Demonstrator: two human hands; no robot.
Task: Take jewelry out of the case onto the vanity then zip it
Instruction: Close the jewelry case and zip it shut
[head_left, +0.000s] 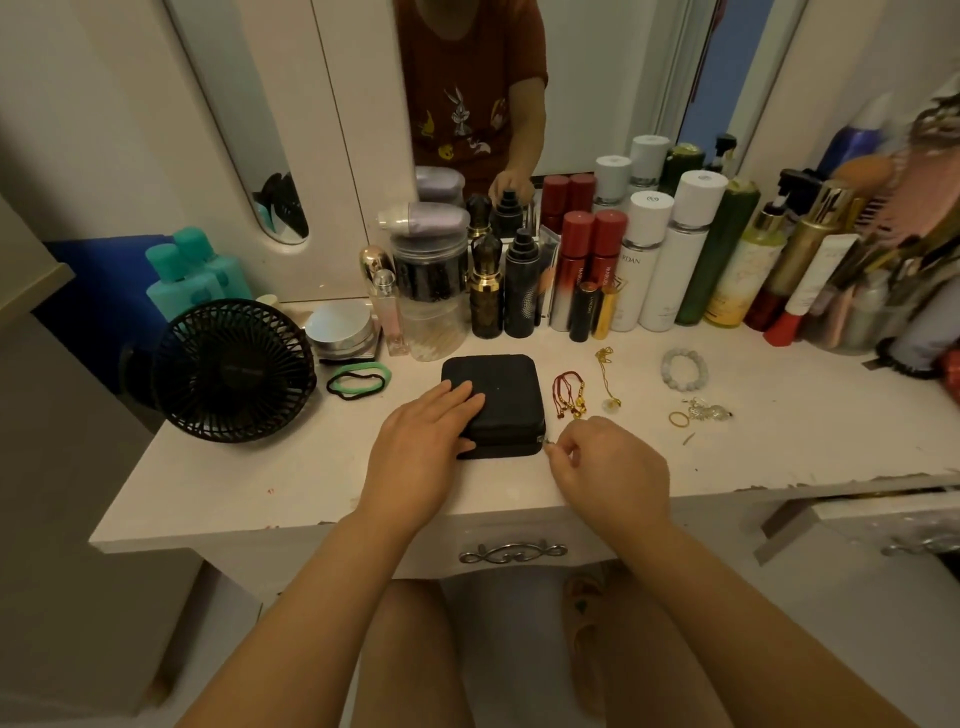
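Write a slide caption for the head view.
Left hand presses the black case while right hand pinches its zipper pull; jewelry lies on the vanity.

The zipper pull (546, 442) (tiny, metallic) sits mostly hidden between right fingers (565, 451).

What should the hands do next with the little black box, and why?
Probably the right hand should draw the zipper pull along the edge of the black case. The case is closed, the left hand presses flat on it, the right hand pinches the pull at the front right corner, and the jewelry already lies on the vanity.
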